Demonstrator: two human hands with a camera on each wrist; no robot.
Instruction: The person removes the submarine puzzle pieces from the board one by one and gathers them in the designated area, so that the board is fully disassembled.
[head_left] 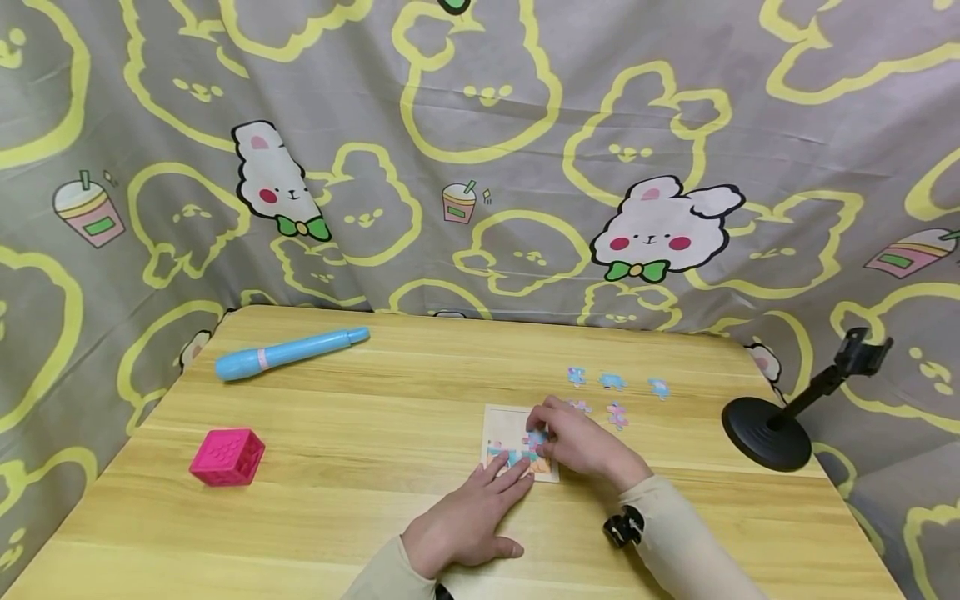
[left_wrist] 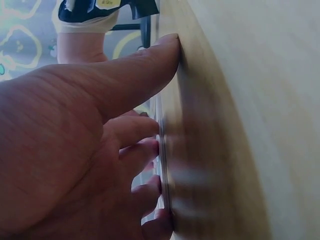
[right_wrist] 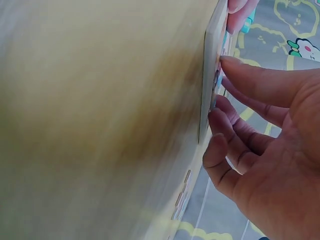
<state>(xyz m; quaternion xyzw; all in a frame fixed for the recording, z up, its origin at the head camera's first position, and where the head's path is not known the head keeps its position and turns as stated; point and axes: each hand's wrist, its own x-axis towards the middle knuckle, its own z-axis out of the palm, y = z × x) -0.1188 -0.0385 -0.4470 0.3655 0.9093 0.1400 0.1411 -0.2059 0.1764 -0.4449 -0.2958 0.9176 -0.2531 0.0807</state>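
Observation:
A small jigsaw puzzle board with a pale frame lies on the table, its lower part filled with colourful pieces. My left hand rests palm down over its near edge, fingers spread and straight, fingertips on the lower pieces; the thumb points out to the side. At the board's right side my right hand pinches a blue-and-pink puzzle piece between thumb and fingers, down at the board's surface. In the right wrist view, the thumb and fingertips meet the top of the board, seen edge-on.
Several loose puzzle pieces lie beyond my right hand. A black stand with a round base is at the right. On the left are a pink cube and a blue microphone-shaped object. A patterned curtain hangs behind the table.

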